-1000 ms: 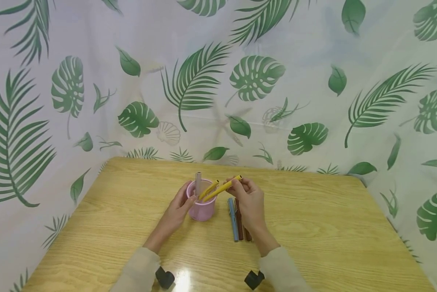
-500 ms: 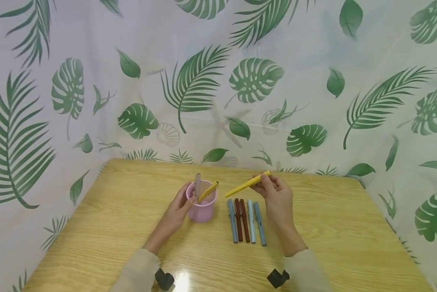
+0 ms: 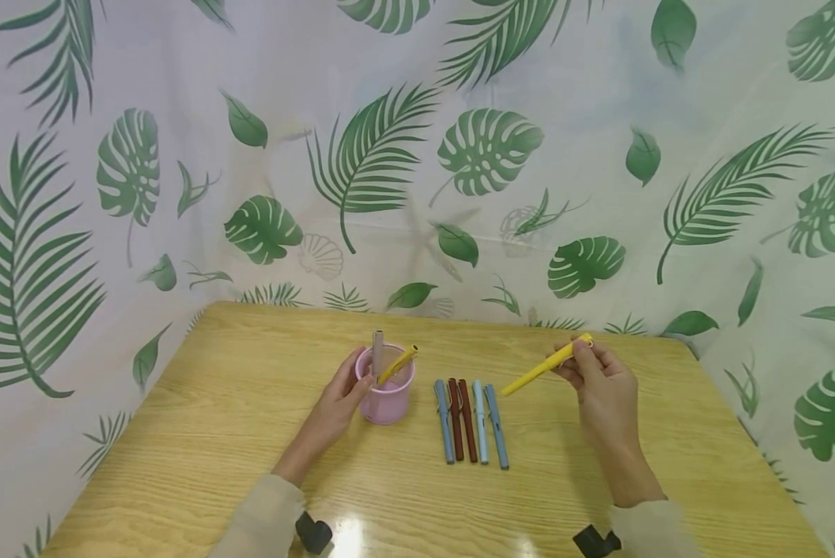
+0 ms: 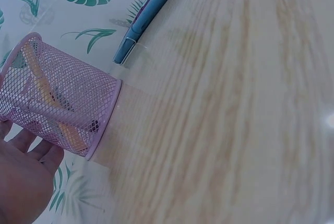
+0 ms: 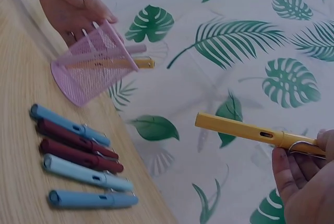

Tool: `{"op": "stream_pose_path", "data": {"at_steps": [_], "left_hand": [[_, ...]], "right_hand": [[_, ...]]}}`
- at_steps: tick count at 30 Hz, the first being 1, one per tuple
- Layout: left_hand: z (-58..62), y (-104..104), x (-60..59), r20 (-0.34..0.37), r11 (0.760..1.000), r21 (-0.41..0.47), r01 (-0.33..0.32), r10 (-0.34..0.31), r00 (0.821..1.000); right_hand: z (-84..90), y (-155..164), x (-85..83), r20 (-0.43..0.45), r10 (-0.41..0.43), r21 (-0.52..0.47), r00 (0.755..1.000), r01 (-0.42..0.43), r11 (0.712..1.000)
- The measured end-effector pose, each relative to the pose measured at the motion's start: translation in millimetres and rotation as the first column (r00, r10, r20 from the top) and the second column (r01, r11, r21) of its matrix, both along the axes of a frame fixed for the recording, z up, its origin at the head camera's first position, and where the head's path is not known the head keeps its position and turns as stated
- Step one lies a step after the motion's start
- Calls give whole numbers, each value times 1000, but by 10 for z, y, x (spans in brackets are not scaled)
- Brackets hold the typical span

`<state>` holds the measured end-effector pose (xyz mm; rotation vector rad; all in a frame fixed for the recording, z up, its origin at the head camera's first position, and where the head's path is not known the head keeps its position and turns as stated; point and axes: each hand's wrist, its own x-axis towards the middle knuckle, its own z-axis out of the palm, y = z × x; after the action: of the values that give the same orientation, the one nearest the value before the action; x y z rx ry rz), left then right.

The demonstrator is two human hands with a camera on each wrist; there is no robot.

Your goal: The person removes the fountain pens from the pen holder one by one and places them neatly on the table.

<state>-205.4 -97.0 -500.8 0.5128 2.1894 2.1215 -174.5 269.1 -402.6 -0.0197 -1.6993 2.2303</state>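
My left hand point(image 3: 336, 395) grips the side of a pink mesh pen cup point(image 3: 387, 404) standing on the table, thumb at its rim. Inside the cup lean a pale grey-pink pen point(image 3: 378, 353) and a yellow pen point(image 3: 398, 366). Over to the right, my right hand point(image 3: 607, 395) pinches another yellow pen point(image 3: 546, 366) near its clip end, held tilted above the table. In the right wrist view the held yellow pen point(image 5: 235, 130) shows its clip beside the fingertips point(image 5: 282, 166). Between the hands lie blue, dark red and light blue pens in a row.
The row on the wooden table point(image 3: 250, 442) runs from a blue pen point(image 3: 444, 422) through two dark red pens point(image 3: 456, 422) and a light blue pen point(image 3: 481, 422) to another blue pen point(image 3: 497, 426). A leaf-patterned cloth point(image 3: 389, 256) hangs behind the table.
My right hand has drawn the yellow pen out of the cup and carried it rightward past the row of pens, uncovering the row. My left hand stays on the cup.
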Motion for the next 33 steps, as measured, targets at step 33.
{"op": "stream_pose_path", "data": {"at_steps": [33], "left_hand": [[6, 1, 13, 31, 1000, 18, 3, -4, 1000]], "right_hand": [[-158, 694, 168, 108, 5, 186, 994, -25, 982]]}}
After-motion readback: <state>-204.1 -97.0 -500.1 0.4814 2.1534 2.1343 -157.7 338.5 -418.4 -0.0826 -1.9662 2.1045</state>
